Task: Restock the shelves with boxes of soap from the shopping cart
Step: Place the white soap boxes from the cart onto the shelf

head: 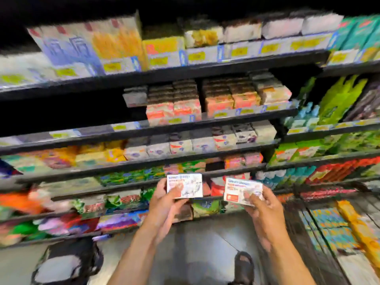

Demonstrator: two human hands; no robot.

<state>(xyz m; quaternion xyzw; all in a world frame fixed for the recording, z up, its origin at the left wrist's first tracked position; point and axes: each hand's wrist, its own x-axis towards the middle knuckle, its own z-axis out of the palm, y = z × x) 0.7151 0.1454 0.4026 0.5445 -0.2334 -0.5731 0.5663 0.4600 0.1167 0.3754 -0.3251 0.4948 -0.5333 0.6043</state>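
Left hand pinches one soap box by its lower edge; right hand pinches a second box likewise; two boxes, two hands, both held up before the shelves; carrying step, I judge; next calls for finding the matching gap ahead of the hands

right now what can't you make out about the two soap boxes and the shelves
All in the head view:
- Print on the left box and right box: motion blur, unreadable.
- Their lower corners and backs: covered by the left hand and right hand.
- Price tags: blurred, no figures legible.
- Shopping cart: cut off by the right and bottom edges, contents smeared.
- Dark shelf bay: too dark to tell whether stock sits there.
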